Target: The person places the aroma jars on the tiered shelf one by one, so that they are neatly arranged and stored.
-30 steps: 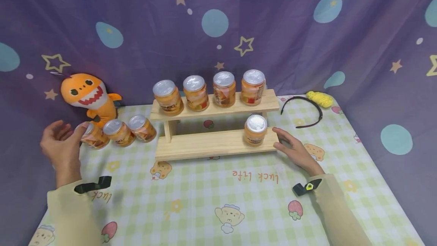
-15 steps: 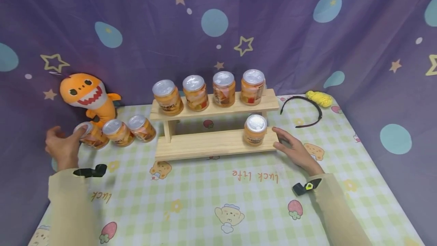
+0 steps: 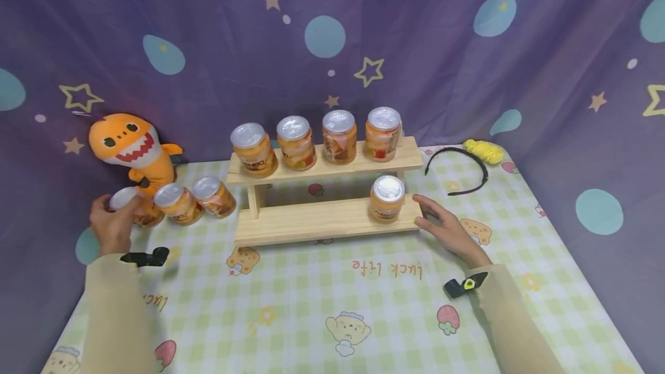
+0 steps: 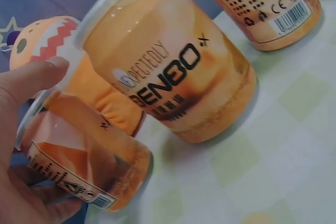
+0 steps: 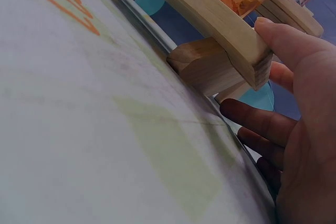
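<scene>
A two-tier wooden rack (image 3: 312,221) stands mid-table with several orange jars (image 3: 296,143) on its top shelf and one jar (image 3: 387,198) on the lower shelf. Three more jars lie to its left on the cloth. My left hand (image 3: 115,217) grips the leftmost jar (image 3: 124,199); in the left wrist view the thumb (image 4: 31,80) presses its rim and the fingers curl under that jar (image 4: 89,156). The neighbour jar (image 4: 173,82) lies right beside it. My right hand (image 3: 441,224) rests open against the lower shelf's right end (image 5: 226,35), thumb on top.
An orange shark plush (image 3: 132,149) leans on the purple curtain behind the left jars. A black headband (image 3: 459,169) and yellow yarn (image 3: 485,149) lie at the back right. The checked tablecloth (image 3: 332,293) spreads in front of the rack.
My left hand has moved in from open air to the leftmost jar and curled round it. The right hand has stayed at the shelf end.
</scene>
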### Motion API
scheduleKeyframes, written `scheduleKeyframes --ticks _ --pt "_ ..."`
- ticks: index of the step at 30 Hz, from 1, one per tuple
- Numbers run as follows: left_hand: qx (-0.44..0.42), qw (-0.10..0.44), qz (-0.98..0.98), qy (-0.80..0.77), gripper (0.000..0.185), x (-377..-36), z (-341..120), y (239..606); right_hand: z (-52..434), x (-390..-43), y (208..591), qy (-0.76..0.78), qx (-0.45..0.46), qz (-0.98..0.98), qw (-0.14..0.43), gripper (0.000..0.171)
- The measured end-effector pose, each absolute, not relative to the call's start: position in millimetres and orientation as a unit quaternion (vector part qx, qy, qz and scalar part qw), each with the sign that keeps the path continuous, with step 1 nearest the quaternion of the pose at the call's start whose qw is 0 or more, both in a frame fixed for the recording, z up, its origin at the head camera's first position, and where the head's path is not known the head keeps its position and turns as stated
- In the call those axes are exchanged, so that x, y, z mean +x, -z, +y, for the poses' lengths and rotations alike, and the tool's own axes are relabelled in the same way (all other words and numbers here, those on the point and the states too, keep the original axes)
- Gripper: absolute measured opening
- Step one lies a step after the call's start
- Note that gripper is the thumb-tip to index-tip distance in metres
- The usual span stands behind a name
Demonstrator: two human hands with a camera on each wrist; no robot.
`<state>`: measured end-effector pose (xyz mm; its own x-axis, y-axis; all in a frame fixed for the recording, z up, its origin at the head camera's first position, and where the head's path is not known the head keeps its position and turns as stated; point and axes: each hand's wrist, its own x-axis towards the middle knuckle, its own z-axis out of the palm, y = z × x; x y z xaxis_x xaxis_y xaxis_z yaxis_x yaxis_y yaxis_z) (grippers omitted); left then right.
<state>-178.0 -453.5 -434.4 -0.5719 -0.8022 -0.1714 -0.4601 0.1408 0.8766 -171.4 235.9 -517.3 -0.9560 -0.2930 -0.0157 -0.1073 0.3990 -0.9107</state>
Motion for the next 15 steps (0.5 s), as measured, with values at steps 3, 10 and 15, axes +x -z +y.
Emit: scheduleKeyframes --ticks 3,10,15 --pt "0.417 0.174 -0.740 0.497 0.082 -179 -452 439 236 -171 518 0.536 -0.120 0.832 0.085 0.061" --pt "0.414 0.205 -0.720 0.518 0.080 -177 -448 448 236 -172 519 0.532 -0.123 0.833 0.084 0.060" --pt "0.400 0.259 -0.675 0.564 0.069 -177 -448 453 237 -171 519 0.531 -0.124 0.834 0.083 0.060"
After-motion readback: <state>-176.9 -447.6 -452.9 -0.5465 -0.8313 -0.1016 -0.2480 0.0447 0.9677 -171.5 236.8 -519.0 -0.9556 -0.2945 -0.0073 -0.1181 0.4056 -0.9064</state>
